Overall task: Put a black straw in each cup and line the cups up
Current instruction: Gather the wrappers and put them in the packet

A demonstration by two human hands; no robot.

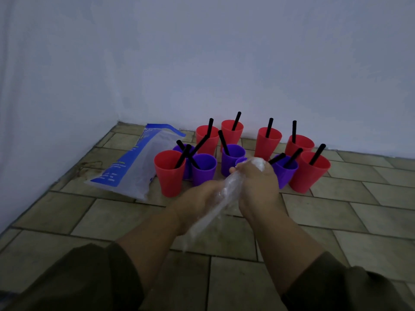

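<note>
Left hand and right hand both grip a bunched clear wrapper (seemingly empty, likely for discarding). Cups beyond the wrapper hold straws, not yet lined up.

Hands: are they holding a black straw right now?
No, the left hand and the right hand both grip a crumpled clear wrapper, with no straw between them.
</note>
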